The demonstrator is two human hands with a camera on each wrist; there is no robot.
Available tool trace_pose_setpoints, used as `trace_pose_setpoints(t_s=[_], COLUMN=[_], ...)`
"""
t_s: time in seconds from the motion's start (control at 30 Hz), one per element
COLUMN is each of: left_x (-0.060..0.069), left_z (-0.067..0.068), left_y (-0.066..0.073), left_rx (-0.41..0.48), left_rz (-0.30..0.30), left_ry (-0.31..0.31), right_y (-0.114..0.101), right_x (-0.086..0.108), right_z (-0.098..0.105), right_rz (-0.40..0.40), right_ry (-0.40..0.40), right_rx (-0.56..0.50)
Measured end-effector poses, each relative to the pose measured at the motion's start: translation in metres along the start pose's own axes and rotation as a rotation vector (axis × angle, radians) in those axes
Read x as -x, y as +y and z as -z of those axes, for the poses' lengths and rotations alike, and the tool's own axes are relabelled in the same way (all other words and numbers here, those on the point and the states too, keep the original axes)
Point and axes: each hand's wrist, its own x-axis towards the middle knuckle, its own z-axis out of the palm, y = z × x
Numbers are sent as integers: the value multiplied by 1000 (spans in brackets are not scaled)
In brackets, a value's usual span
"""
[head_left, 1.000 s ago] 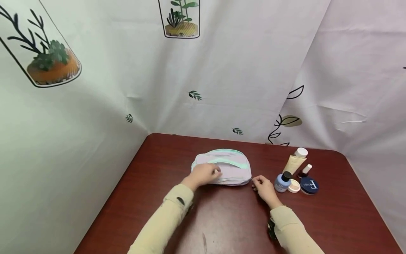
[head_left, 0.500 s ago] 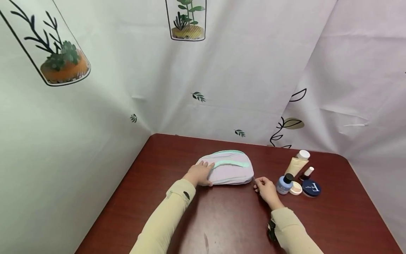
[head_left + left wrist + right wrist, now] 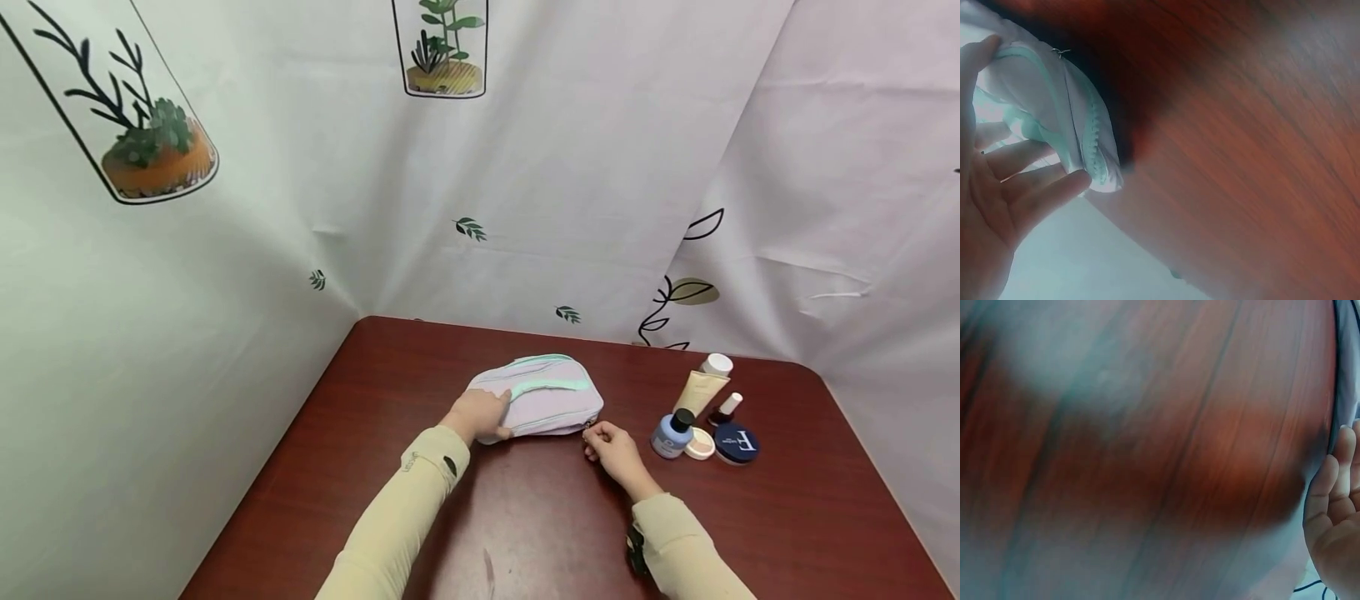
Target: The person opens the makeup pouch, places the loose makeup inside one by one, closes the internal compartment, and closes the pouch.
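Observation:
A pale lilac zip pouch [image 3: 553, 410] with a mint-green handle strap [image 3: 551, 385] lies on the table in the head view. My left hand [image 3: 480, 414] grips its left end; in the left wrist view the thumb lies over one side of the pouch [image 3: 1025, 81] and the fingers reach round the other. A small metal zipper slider [image 3: 1058, 52] shows on the seam there. At the lower right corner my right hand [image 3: 617, 452] pinches the zipper pull [image 3: 588, 425], mostly hidden by the fingertips. The right wrist view catches only part of this hand [image 3: 1335, 531].
Right of my right hand stand a blue bottle [image 3: 672, 435], a cream tube [image 3: 699, 392], a white-capped container [image 3: 717, 364], a nail polish bottle [image 3: 725, 410], a small round compact [image 3: 700, 444] and a dark blue round case [image 3: 736, 443]. Printed cloth hangs behind the brown table [image 3: 360, 500].
My left hand has come down onto the pouch's left end and taken hold. My right hand, pinching the zipper pull, has shifted slightly left along the pouch's front edge.

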Motion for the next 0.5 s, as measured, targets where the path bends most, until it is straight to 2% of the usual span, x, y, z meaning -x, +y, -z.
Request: trace_pose_setpoints(t_s=[0.13,0.23,0.3,0.37,0.43,0.5], left_x=[1,4,7,10,12,16], left_z=[3,10,17,23,24,20], left_y=[10,16,16,11,1,-10], left_rx=[-44,-22,75,221,378,506], left_rz=[-2,20,56,119,207,290], left_ry=[31,38,40,60,89,107], right_y=[0,1,1,-1,-4,-6], right_x=[0,2,2,3,3,4], right_z=[2,5,8,11,14,16], right_rz=[-17,-67,-103,-119,-124,-134], right_ry=[8,-3,-20,-35,-40,-28], right_rx=[10,-41,-133,-252,-360,-408])
